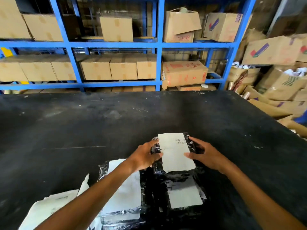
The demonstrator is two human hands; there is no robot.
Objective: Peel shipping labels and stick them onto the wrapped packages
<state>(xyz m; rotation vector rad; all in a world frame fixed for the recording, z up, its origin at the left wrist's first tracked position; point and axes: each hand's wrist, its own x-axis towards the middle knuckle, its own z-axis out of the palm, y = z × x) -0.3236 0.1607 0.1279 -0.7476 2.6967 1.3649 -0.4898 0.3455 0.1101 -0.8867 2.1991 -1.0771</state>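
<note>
Black-wrapped package gripped at both sides by reaching hands, left and right, thumbs on its white label.

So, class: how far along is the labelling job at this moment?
Done: two wrapped packages near the person already carry white labels. In hand: both hands press a label onto a third package. Left: loose sheets lie beside them; no unlabelled package shows.
</note>
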